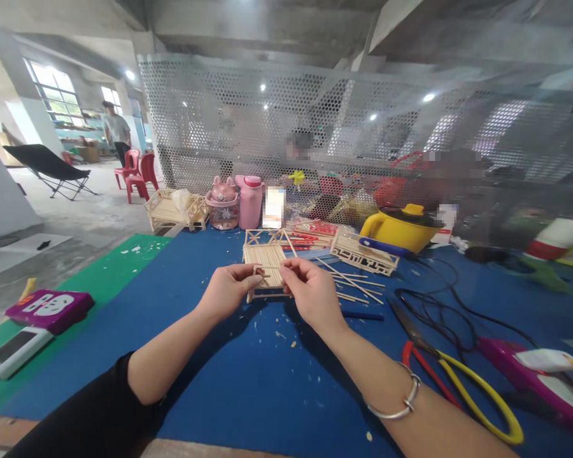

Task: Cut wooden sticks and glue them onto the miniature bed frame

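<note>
Seen from the head camera, the left hand (pixel 229 289) and right hand (pixel 314 294) meet at one pale stick model (pixel 268 254) near the middle of a blue desk (pixel 248 394). Both hands' fingers are closed in a pinch at its near end; whether on the frame or a separate stick cannot be told. Slim rods lie side by side as its deck, a cross-braced railing at the far end. Toward the desk's far edge stand two similar models (pixel 172 211), two pink containers (pixel 251 207) and one yellow pot (pixel 401 232); toward the right edge, one pair of scissors (pixel 419 340).
</note>
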